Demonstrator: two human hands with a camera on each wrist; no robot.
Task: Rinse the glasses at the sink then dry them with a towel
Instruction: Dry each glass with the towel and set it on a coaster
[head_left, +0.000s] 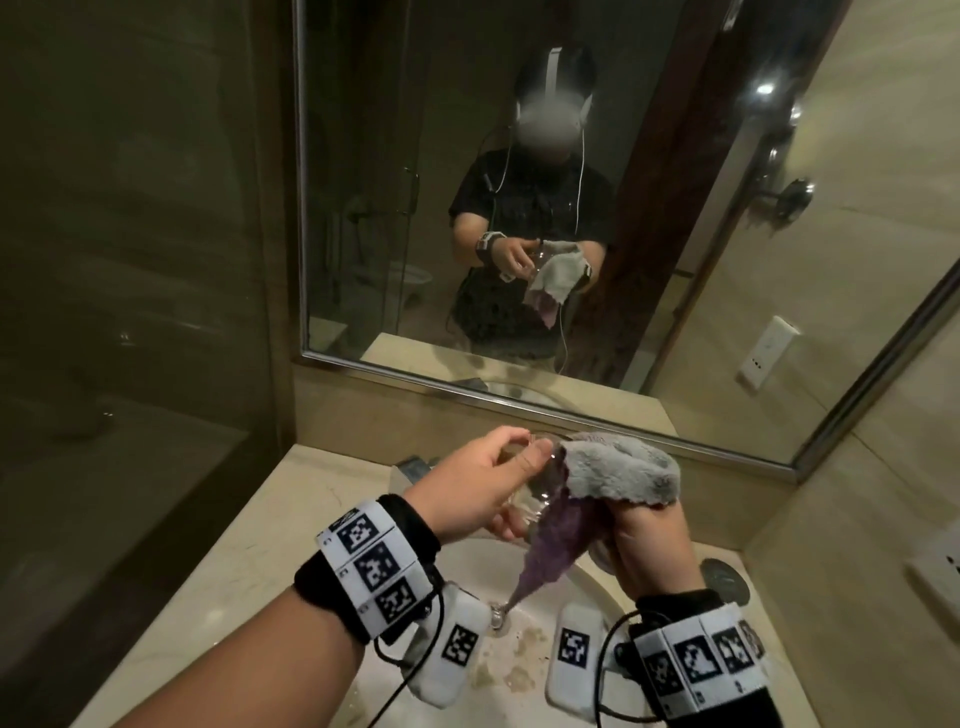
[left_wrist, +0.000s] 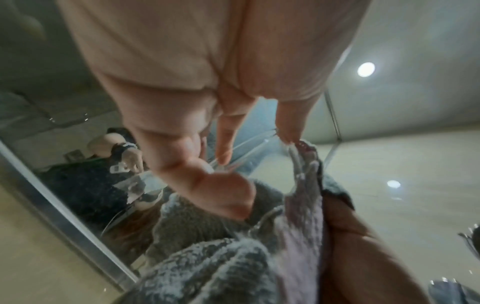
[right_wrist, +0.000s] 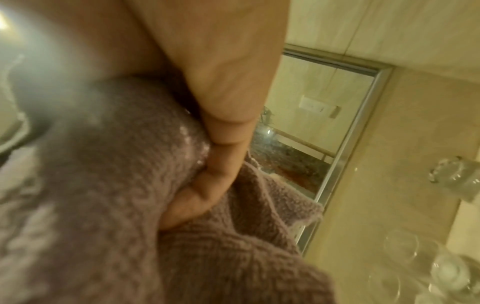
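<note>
Over the sink (head_left: 550, 644) I hold a clear glass (head_left: 535, 493) tilted, its mouth to the right. My left hand (head_left: 511, 467) grips it, thumb on top and fingers underneath. My right hand (head_left: 649, 535) grips a grey and purple towel (head_left: 623, 467) bunched against the glass mouth; its fingertips are hidden under the cloth. A purple tail of towel hangs toward the drain (head_left: 498, 618). In the left wrist view my fingers (left_wrist: 223, 144) touch the glass rim (left_wrist: 259, 142) beside the towel (left_wrist: 207, 257). In the right wrist view my fingers (right_wrist: 223, 164) curl into the towel (right_wrist: 130, 185).
Several other clear glasses (right_wrist: 441, 267) stand on the beige counter to the right. A round dark object (head_left: 724, 579) sits by the basin's right rim. The faucet (head_left: 413, 467) is behind my left hand. A mirror (head_left: 519, 208) covers the wall ahead, and a socket (head_left: 935, 571) is on the right wall.
</note>
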